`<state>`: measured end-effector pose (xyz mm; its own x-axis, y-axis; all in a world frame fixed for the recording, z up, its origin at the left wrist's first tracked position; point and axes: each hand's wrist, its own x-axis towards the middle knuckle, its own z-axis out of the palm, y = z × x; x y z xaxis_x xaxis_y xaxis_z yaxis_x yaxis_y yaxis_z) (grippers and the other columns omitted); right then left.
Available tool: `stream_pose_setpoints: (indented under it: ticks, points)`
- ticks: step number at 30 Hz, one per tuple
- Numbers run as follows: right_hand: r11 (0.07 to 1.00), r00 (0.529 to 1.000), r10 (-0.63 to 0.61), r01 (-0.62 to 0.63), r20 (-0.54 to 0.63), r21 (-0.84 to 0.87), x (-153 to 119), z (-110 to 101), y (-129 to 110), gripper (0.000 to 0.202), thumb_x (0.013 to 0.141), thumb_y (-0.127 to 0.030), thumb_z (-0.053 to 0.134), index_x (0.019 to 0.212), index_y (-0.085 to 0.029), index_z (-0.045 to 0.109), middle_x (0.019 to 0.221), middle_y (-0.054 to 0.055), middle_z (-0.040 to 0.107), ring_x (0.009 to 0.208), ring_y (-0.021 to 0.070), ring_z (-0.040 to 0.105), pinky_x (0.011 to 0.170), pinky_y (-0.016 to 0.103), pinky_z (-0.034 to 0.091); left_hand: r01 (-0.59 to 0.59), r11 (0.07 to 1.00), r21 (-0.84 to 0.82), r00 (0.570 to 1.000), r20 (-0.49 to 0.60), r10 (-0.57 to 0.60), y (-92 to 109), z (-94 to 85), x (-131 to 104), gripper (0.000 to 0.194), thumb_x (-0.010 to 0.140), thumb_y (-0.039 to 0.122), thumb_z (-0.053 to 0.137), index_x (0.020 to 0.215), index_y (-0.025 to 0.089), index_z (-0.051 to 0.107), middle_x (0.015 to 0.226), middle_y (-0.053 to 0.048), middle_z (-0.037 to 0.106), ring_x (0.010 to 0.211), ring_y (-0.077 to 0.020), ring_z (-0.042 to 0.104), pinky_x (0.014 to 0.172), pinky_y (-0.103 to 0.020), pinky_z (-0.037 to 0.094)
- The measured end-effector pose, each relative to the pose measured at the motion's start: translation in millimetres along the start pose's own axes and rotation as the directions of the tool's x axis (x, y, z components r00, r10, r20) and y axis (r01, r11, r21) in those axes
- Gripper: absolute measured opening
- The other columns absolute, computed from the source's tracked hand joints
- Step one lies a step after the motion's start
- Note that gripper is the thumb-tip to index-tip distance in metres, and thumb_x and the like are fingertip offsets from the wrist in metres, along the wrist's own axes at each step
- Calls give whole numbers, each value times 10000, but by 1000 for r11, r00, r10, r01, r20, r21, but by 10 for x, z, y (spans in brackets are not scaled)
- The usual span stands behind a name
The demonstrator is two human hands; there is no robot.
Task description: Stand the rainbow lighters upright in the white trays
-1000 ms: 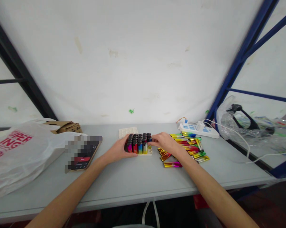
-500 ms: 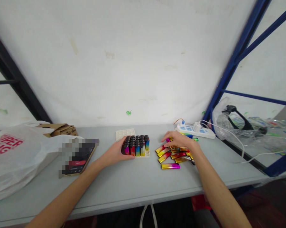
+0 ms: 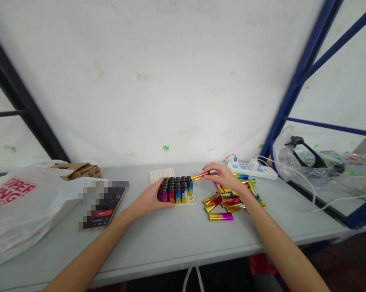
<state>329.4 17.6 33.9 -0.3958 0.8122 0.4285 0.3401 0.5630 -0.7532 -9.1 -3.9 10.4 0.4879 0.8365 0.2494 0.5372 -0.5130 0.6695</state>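
My left hand [image 3: 150,198] is wrapped round the left side of a block of upright lighters [image 3: 177,190] with black tops and bright metallic bodies. They stand in a white holder tray [image 3: 191,200], whose front right corner shows bare sockets. Between the fingertips of my right hand [image 3: 221,175] is a red and gold lighter [image 3: 200,175], tilted nearly flat, its far end close to the right edge of the block. Below and right of that hand lies a loose pile of lighters [image 3: 228,200], with a gold and purple lighter [image 3: 221,217] in front.
A second white tray [image 3: 161,174] lies by the wall. To the left are a phone [image 3: 105,207], a white plastic bag [image 3: 27,207] and cardboard [image 3: 82,170]. A power strip [image 3: 255,170] with cables is at the back right, beside a blue rack post [image 3: 287,97].
My right hand has risen from the pile and moved left, now with a red and gold lighter in its fingers. My left hand stays on the block of lighters.
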Motion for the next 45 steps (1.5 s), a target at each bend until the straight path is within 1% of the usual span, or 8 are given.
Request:
stream_pose_setpoints:
  ticks: [6,11,17,20,24,28,38,45]
  points:
    - [942,982,133,-85,-130,325,85,256,70,376,785,-501,784,945,-169,708,999,76,716,961,215,660,931,397,521,7,1000,5,1000,-2,-7,-10,5,-2,827,667,455,860,1363,211,487,1336,-91,666,1214,-333,633,1048,-438,501]
    - [815,972,223,-146,-70,561,82,443,10,440,822,-599,710,854,-201,525,1120,90,694,844,179,685,791,358,561,3,1000,10,1000,3,-3,-9,2,-2,834,677,451,856,1374,209,467,1334,-95,659,1217,-325,631,1053,-432,494]
    - [809,979,205,-164,-10,564,90,520,-72,427,880,-637,615,991,-255,460,673,-67,543,490,88,428,500,224,401,-9,1000,17,1000,4,9,-4,-3,-1,815,680,471,853,1354,214,474,1311,-91,670,1201,-328,640,1032,-426,507]
    - [839,965,262,-216,-23,500,96,545,-57,433,888,-671,570,942,-262,438,602,-108,340,450,76,256,428,195,237,-3,1000,9,1000,1,3,-9,1,-4,829,674,476,853,1363,214,473,1303,-90,676,1187,-327,646,1033,-433,509]
    - [974,958,203,-177,-202,138,82,589,-31,493,921,-694,463,763,-227,440,600,-67,335,518,104,312,472,237,255,-3,1000,-12,1000,-4,3,-15,7,-1,834,665,469,852,1368,219,480,1314,-89,676,1180,-331,651,1036,-448,509]
    - [970,948,107,-166,-299,-179,55,648,-47,526,917,-595,487,592,-219,316,593,-47,259,572,108,287,537,273,211,-6,1000,-5,1000,-5,6,-24,7,4,828,665,454,855,1365,212,483,1301,-92,683,1170,-331,659,1027,-439,516]
    - [965,945,59,-136,-321,-225,32,666,-145,414,930,-458,466,611,-220,354,583,-48,312,575,117,334,565,271,248,6,1000,-10,1000,-1,-6,32,-7,-2,806,667,458,844,1349,206,495,1294,-95,683,1175,-334,650,1025,-450,515]
    - [977,993,-6,-20,-117,-214,-18,460,-280,338,1046,-480,365,882,-219,504,746,-14,580,629,130,536,659,256,401,-5,1000,11,1000,3,5,-14,3,7,813,672,496,847,1348,210,497,1272,-86,691,1139,-329,667,985,-421,533]
